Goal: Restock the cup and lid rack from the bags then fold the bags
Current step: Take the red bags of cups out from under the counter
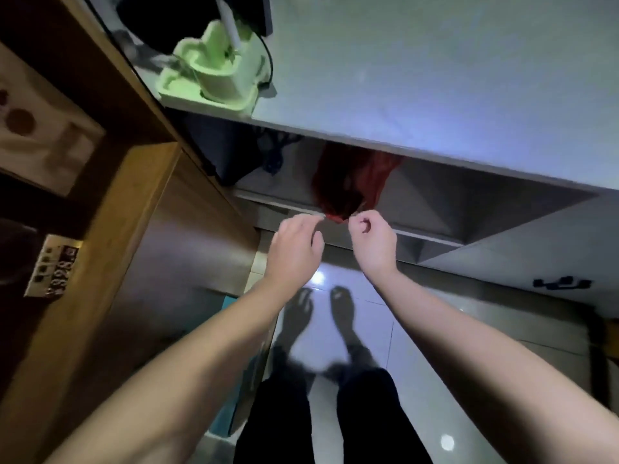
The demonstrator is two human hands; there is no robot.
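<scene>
The person stands at the grey counter (pixel 435 78), both arms reaching toward the open shelf beneath it. A red plastic bag (pixel 351 182) sits in that shelf space, its lower edge hanging at the shelf lip. The left hand (pixel 296 249) has thumb and forefinger pressed together at the bag's near edge — whether they actually pinch it, I cannot tell. The right hand (pixel 373 241) has fingers curled, pinching the bag's edge. A green holder (pixel 214 75) stands on the counter's left end.
</scene>
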